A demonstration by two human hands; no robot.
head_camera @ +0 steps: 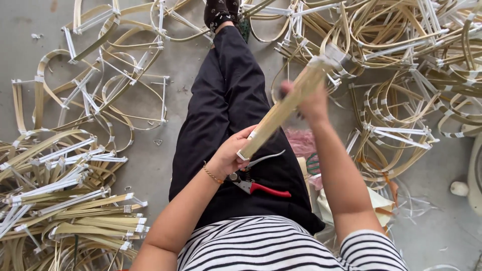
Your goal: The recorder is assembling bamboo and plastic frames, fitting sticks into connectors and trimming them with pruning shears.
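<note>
Nearest the lens I log a black-and-white striped shirt (266,246) filling the bottom centre of the frame, with both bare forearms rising from it. Above it, black trousers (226,115) run up the middle to dark patterned footwear (221,11) at the top edge; the person sits on a grey concrete floor (30,20). Left hand (232,153) — centre frame, gold bracelet (213,174) at the wrist — is clenched around the lower end of a bundle of pale bamboo strips (288,108), which is bound with white tape. The bundle slants from centre up toward the upper right. Right hand (309,103), motion-blurred, grips the same bundle further up; fingers wrap it, though the blur hides the exact finger positions. Lying on the lap just below the left hand: pruning shears (258,186) with red handles, blades pointing up-right, touched by neither hand as far as I can tell. Right of the lap, a tuft of pink stringy material (301,141), a green ring-like item (314,164) I cannot identify, and a pale bag (374,207) toward lower right. Lower left of frame: a stack of straight taped bamboo bundles (65,200). Upper left: curved bamboo hoops (100,75) with white tape joints, spread loosely. Upper right: a dense heap of curved hoops (401,60) — similar make, tangled together.
</note>
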